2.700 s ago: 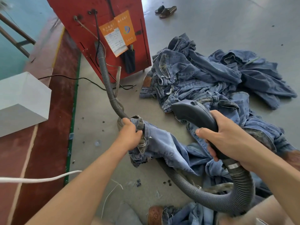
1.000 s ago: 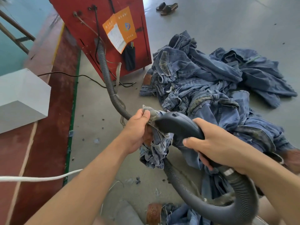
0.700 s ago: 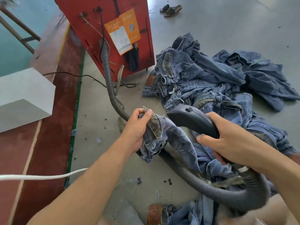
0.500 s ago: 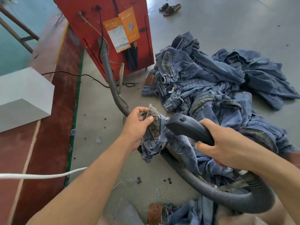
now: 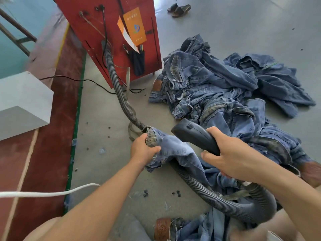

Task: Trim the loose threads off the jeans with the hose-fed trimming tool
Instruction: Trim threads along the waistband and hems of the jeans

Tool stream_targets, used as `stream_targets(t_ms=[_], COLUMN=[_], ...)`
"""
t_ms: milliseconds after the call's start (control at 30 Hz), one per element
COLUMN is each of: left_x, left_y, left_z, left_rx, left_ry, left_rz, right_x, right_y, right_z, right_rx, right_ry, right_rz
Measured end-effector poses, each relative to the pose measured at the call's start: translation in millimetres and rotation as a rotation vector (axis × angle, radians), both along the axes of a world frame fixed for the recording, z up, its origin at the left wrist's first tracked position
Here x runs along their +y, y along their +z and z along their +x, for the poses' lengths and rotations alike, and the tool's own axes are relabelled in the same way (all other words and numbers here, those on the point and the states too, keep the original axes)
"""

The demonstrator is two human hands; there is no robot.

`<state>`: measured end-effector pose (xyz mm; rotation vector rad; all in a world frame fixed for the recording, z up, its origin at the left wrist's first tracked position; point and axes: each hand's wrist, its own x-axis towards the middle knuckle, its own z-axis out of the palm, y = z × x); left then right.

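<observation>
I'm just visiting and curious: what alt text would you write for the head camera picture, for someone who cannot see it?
A person's left hand grips a jeans hem while the right hand holds a dark trimming tool just above the cloth. The tool's ribbed hose loops across the concrete floor to a red machine, beside a pile of jeans.

We see the trimming tool (image 5: pixel 194 134) now pulled back right, its nose clear of the jeans (image 5: pixel 175 150) hem it touched half a second ago. The left hand (image 5: pixel 144 151) sits lower, its grip shifted, the cloth spread flatter toward the right hand (image 5: pixel 231 160).
</observation>
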<state>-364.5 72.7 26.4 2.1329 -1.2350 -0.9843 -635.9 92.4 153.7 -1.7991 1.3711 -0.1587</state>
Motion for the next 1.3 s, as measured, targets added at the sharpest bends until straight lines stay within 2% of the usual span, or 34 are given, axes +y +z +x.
stream_targets(t_ms=[133, 200, 233, 333, 500, 533, 600, 733, 833, 1067, 1300], left_x=[0, -3, -5, -10, -14, -13, -12, -9, -8, -7, -3], left_y=[6, 13, 16, 23, 38, 43, 50, 54, 52, 53, 52], left_z=[2, 0, 0, -5, -21, -22, -22, -27, -33, -28, -31], left_rx=[-0.477, -0.565, -0.498, -0.093, 0.874, 1.036, 1.214, 1.282, 1.263, 1.240, 1.222], left_ry=[0.042, -0.022, -0.048, 0.045, 0.380, 0.405, 0.415, 0.406, 0.368, 0.347, 0.328], left_rz=[-0.176, -0.240, -0.270, -0.307, -0.087, -0.056, -0.011, -0.010, 0.016, 0.041, 0.044], right_x=[-1, -1, -1, -1, 1, 1, 4, 13, 16, 10, 14], right_y=[-1, -1, -1, -1, 1, 2, 4, 7, 7, 1, 3], right_z=[-1, -1, -2, -3, -4, -3, -2, 4, 12, 27, 17], right_rx=[0.001, -0.015, -0.016, -0.007, -0.010, -0.008, -0.006, -0.017, -0.039, -0.111, -0.095], right_ry=[-0.008, -0.011, -0.008, 0.005, 0.003, 0.001, 0.000, 0.036, 0.004, -0.110, -0.116], right_rz=[-0.007, -0.002, -0.003, -0.012, -0.020, -0.019, -0.005, 0.105, 0.163, 0.071, 0.181])
